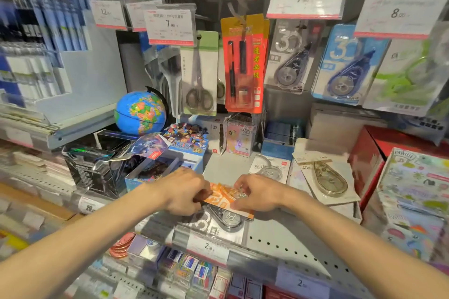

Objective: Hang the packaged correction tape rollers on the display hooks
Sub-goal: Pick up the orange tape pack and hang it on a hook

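Hands, left (181, 190) and right (257, 193), each grip clamped on one orange pack (222, 198).

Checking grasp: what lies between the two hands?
Head view: an orange correction tape pack spans between left hand and right hand, both gripping it.

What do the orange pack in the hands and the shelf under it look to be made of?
Orange pack: seemingly printed card with a clear glossy plastic blister, since the roller shows through. Shelf: probably painted metal, matte grey, with rows of punched holes along its front. Both hands, left and right, grip the pack.
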Tool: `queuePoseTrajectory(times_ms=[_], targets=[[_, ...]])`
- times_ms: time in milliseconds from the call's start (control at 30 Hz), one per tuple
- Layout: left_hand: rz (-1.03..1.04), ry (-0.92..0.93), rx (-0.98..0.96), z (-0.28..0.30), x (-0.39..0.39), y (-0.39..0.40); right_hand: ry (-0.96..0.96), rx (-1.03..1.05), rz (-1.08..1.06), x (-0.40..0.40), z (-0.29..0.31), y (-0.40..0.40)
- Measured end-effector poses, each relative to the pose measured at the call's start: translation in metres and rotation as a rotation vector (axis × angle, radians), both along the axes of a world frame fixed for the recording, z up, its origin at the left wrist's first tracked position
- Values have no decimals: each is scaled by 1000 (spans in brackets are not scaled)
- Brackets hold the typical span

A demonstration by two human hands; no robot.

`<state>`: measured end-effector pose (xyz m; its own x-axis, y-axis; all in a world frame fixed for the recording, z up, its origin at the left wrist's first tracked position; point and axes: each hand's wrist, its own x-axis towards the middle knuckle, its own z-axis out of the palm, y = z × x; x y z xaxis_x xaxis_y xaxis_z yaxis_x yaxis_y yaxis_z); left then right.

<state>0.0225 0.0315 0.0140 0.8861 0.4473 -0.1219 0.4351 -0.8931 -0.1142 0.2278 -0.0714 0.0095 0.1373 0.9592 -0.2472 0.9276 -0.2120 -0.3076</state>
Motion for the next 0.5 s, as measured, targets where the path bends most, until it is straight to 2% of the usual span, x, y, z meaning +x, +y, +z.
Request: queuePoseTrajectory(times_ms=[200,500], targets=[[-8,-80,44,1,-5,-5,79,32,-50,-2,-1,2],[105,-444,-36,35,-11,4,184,194,-156,-1,35,-10]])
